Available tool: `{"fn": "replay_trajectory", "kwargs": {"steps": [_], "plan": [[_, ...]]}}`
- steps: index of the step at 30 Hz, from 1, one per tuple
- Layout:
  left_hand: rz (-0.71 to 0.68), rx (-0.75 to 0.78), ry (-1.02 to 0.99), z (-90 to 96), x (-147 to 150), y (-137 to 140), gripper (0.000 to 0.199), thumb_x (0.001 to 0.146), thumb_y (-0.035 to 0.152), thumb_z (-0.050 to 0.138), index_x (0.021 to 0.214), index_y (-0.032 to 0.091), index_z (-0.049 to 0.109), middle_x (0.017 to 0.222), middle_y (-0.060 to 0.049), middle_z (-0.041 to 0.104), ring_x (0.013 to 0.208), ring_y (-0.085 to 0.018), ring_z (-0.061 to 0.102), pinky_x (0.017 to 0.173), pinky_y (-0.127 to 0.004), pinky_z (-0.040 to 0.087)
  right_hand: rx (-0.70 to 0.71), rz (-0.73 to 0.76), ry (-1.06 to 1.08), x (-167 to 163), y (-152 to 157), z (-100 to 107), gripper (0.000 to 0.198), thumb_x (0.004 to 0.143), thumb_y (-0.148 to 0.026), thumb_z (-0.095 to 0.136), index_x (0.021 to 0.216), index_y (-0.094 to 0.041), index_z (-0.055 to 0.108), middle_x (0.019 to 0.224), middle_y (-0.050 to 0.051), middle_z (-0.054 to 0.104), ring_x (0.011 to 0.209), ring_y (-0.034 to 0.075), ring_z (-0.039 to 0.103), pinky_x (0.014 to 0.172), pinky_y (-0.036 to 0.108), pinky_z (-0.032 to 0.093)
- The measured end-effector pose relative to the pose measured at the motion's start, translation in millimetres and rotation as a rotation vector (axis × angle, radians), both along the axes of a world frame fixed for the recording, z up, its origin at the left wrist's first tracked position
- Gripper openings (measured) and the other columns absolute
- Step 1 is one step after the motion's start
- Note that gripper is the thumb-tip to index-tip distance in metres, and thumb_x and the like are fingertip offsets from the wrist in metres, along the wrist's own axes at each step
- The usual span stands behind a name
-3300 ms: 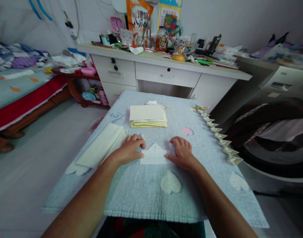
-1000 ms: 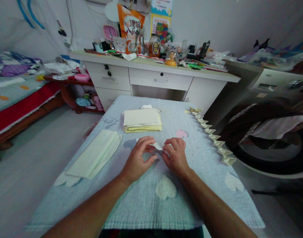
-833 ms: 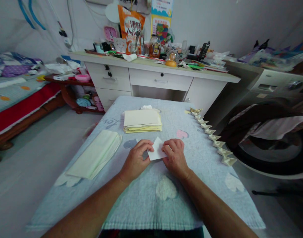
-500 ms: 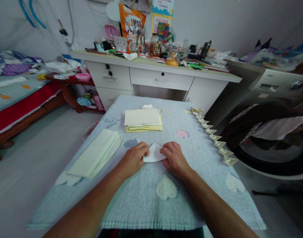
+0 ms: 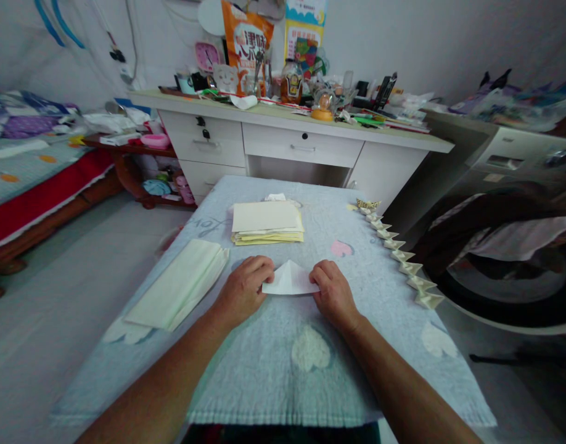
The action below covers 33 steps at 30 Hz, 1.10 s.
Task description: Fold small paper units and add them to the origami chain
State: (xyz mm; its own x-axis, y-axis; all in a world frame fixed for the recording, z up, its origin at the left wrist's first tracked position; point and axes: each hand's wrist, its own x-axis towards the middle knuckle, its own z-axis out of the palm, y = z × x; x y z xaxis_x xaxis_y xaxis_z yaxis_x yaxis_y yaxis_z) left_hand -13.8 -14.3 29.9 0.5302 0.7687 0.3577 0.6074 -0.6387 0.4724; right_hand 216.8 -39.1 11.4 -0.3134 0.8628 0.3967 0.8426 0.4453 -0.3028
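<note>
A low table (image 5: 264, 370) covered with a pale blue cloth (image 5: 246, 394) printed with hearts carried everything. Near its far end lay a stack of cream and yellow paper sheets (image 5: 266, 223), with a small crumpled white scrap (image 5: 275, 197) just behind it. Along the left side rested a long folded pile of pale paper (image 5: 179, 285). Down the right edge ran a row of small folded paper boats (image 5: 398, 254), set one after another. In the middle lay a white folded paper triangle (image 5: 290, 279), with the left hand (image 5: 243, 293) and right hand (image 5: 333, 296) pressing on the cloth at its two ends.
</note>
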Motion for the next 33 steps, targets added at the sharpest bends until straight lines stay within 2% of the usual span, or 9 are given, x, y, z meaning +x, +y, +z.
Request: {"fn": "replay_trajectory", "kwargs": {"steps": [4, 8, 13, 16, 19, 25, 29, 33], "plan": [[-0.014, 0.092, 0.262, 0.4, 4, -4, 0.023, 0.072, -0.002, 0.048, 0.079, 0.020, 0.053, 0.094, -0.006, 0.058, 0.093, -0.023, 0.049, 0.081, -0.036, 0.039, -0.070, 0.044, -0.094, -1, 2, 0, 0.028, 0.062, 0.004, 0.045, 0.077, -0.019, 0.051, 0.085, 0.006, 0.053, 0.083, 0.020, 0.043, 0.073, 0.031, 0.036], [-0.071, -0.002, 0.403, -1.7, 4, -5, 0.022, 0.070, 0.000, 0.049, 0.077, 0.020, 0.052, 0.084, -0.005, 0.056, 0.084, -0.022, 0.050, 0.072, -0.034, 0.039, -0.142, 0.116, -0.112, 1, 2, 0, 0.027, 0.060, 0.001, 0.049, 0.078, -0.019, 0.050, 0.085, 0.005, 0.053, 0.083, 0.019, 0.044, 0.072, 0.030, 0.035], [-0.093, -0.103, 0.335, -0.2, 1, -6, 0.029, 0.060, 0.000, 0.050, 0.081, 0.020, 0.053, 0.091, -0.004, 0.055, 0.092, -0.023, 0.049, 0.081, -0.035, 0.039, -0.175, 0.161, -0.104, 6, -2, 6, 0.025, 0.059, -0.004, 0.050, 0.079, -0.019, 0.053, 0.087, 0.005, 0.053, 0.085, 0.020, 0.045, 0.076, 0.031, 0.035], [-0.105, -0.094, 0.257, 2.6, 2, -9, 0.043, 0.058, 0.003, 0.052, 0.096, 0.021, 0.056, 0.106, -0.005, 0.055, 0.105, -0.025, 0.046, 0.093, -0.040, 0.036, -0.199, 0.177, -0.104, 7, -3, 9, 0.025, 0.060, -0.005, 0.050, 0.080, -0.019, 0.054, 0.089, 0.005, 0.053, 0.086, 0.020, 0.045, 0.077, 0.031, 0.036], [-0.159, -0.104, 0.230, 2.1, 7, -13, 0.052, 0.061, 0.003, 0.053, 0.109, 0.023, 0.055, 0.114, -0.006, 0.054, 0.110, -0.026, 0.045, 0.095, -0.040, 0.036, -0.216, 0.187, -0.103, 8, -4, 12, 0.023, 0.061, -0.007, 0.052, 0.081, -0.019, 0.055, 0.090, 0.005, 0.052, 0.087, 0.020, 0.045, 0.077, 0.032, 0.036], [-0.168, -0.126, 0.252, -5.5, 15, -11, 0.016, 0.080, 0.011, 0.049, 0.089, 0.020, 0.060, 0.091, -0.005, 0.058, 0.089, -0.020, 0.054, 0.079, -0.031, 0.043, -0.221, 0.200, -0.063, 8, -7, 15, 0.019, 0.067, -0.015, 0.061, 0.086, -0.019, 0.057, 0.094, 0.005, 0.052, 0.090, 0.021, 0.045, 0.080, 0.033, 0.036], [-0.148, -0.135, 0.231, -6.6, 17, -8, 0.020, 0.089, 0.017, 0.043, 0.083, 0.018, 0.061, 0.087, -0.005, 0.058, 0.087, -0.019, 0.055, 0.078, -0.030, 0.043, -0.222, 0.193, 0.023, 5, -7, 10, 0.017, 0.073, -0.014, 0.063, 0.089, -0.019, 0.061, 0.099, 0.005, 0.053, 0.092, 0.020, 0.046, 0.081, 0.033, 0.036], [-0.086, -0.183, 0.193, -8.1, 16, -4, 0.017, 0.088, 0.019, 0.046, 0.082, 0.018, 0.061, 0.085, -0.005, 0.058, 0.086, -0.019, 0.056, 0.076, -0.029, 0.043, -0.243, 0.138, 0.079, 4, -3, 5, 0.005, 0.081, -0.014, 0.060, 0.082, -0.018, 0.063, 0.091, 0.004, 0.056, 0.088, 0.019, 0.047, 0.079, 0.032, 0.036]]}}
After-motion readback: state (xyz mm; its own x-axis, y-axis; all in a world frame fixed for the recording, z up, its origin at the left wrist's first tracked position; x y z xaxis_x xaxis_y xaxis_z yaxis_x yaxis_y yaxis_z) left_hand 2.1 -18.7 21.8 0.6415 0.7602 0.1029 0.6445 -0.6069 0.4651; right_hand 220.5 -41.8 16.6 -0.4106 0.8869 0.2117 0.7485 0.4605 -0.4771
